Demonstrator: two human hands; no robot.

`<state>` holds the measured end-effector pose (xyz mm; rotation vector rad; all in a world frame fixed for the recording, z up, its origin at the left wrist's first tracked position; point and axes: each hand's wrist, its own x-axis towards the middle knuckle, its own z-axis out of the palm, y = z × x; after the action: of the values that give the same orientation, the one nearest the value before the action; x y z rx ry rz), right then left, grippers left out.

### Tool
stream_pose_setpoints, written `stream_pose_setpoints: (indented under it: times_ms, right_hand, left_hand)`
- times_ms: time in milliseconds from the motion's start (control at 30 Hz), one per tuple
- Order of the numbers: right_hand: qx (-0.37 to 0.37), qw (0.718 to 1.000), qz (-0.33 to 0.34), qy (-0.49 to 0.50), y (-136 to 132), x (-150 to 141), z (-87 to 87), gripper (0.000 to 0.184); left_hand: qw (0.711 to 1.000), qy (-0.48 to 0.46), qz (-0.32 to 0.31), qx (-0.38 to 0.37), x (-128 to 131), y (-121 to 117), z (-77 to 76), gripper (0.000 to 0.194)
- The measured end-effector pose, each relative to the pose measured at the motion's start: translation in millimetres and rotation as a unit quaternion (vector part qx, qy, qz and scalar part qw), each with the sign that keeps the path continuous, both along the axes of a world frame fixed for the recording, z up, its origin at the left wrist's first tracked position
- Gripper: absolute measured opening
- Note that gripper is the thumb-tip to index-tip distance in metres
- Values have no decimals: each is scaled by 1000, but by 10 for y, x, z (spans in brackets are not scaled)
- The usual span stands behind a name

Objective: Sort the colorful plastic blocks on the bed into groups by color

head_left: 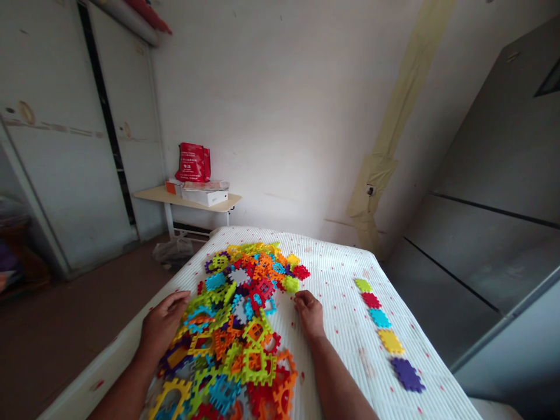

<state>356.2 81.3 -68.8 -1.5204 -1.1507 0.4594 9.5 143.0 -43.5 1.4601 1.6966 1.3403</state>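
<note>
A long heap of coloured plastic interlocking pieces [227, 326] lies on the white cloth, some solid squares and some with cut-out frames. At the heap's left edge is my left hand [164, 319], its fingers stretched loosely toward the pieces, with nothing seen in it. On the right side, my right hand [310, 312] has its fingers curled together just below a lime green piece [290, 284]; whether anything is in them is hidden. Farther right, a spaced column runs lime green [363, 285], red [371, 300], light blue [380, 318], yellow [391, 342] and purple [408, 374].
The pieces lie on a bed-like surface [336, 356] with a ribbed, red-dotted cover. Behind it, a small table [153, 195] bears boxes [205, 197] and a red bag [192, 162]. A grey cabinet [485, 192] stands at right, sliding doors [56, 151] at left.
</note>
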Motion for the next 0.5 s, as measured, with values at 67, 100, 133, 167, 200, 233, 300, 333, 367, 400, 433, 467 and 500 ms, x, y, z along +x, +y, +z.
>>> stream_pose_setpoints:
  times_ms: [67, 100, 133, 167, 200, 233, 300, 333, 367, 400, 433, 467, 500]
  right_hand:
    - [-3, 1000, 3, -5, -2, 2, -1, 23]
    - [-5, 1000, 4, -8, -4, 1, 1, 24]
    - [-9, 1000, 5, -13, -6, 0, 6, 24]
    - [-13, 1000, 5, -18, -8, -2, 13, 24]
    - [-16, 1000, 5, -23, -11, -5, 21, 23]
    - [-19, 999, 5, -28, -14, -7, 31, 23]
    - [-23, 999, 3, -37, -19, -12, 51, 23]
    - [-23, 999, 1, -40, -22, -15, 61, 23]
    - [-23, 999, 0, -43, -25, -17, 68, 22]
    - [-23, 999, -1, -44, -28, -20, 74, 22]
    - [-22, 999, -1, -44, -31, -23, 78, 22]
    - [-22, 999, -1, -44, -33, -25, 79, 22]
    - [-22, 999, 1, -43, -35, -27, 78, 22]
  left_hand:
    - [1000, 21, 13, 2, 11, -13, 37, 37]
    - [999, 32, 19, 5, 17, -15, 59, 37]
    - [999, 43, 23, 8, 25, -14, 82, 38]
    - [998, 55, 24, 12, 33, -7, 106, 38]
    - [997, 68, 23, 17, 43, 6, 131, 39]
    - [996, 80, 18, 20, 53, 25, 156, 39]
    - [994, 106, 4, 25, 81, 83, 207, 39]
    - [992, 120, -5, 26, 100, 120, 231, 39]
    - [991, 134, -16, 25, 122, 159, 254, 38]
    - [988, 148, -29, 25, 148, 200, 274, 37]
    - [986, 162, -42, 24, 176, 242, 290, 35]
    - [983, 175, -55, 22, 206, 283, 301, 33]
    - [980, 187, -67, 19, 236, 322, 306, 32]
